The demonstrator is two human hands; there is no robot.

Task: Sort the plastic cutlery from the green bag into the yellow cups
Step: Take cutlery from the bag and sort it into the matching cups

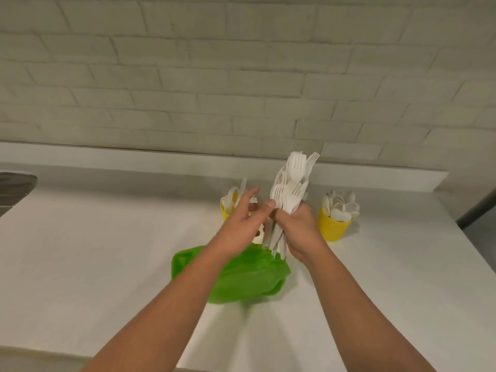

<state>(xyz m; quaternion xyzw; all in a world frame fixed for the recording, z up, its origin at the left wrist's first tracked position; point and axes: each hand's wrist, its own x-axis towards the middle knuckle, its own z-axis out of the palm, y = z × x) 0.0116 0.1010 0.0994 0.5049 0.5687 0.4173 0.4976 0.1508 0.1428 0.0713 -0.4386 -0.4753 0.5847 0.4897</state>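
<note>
My right hand (302, 232) grips a thick bundle of white plastic forks (291, 189), tines up, above the green bag (241, 275) lying crumpled on the white counter. My left hand (245, 218) reaches in beside the bundle with fingers spread, the thumb touching the forks. Behind my left hand stands a yellow cup (226, 208) with a few white pieces in it. A second yellow cup (334, 226) at the right is full of white spoons. A third pale holder behind my hands is mostly hidden.
The white counter (107, 251) runs to a raised ledge under a white brick wall (241, 76). A dark object (13, 189) sits at the far left edge. The counter's right edge drops off near the spoon cup.
</note>
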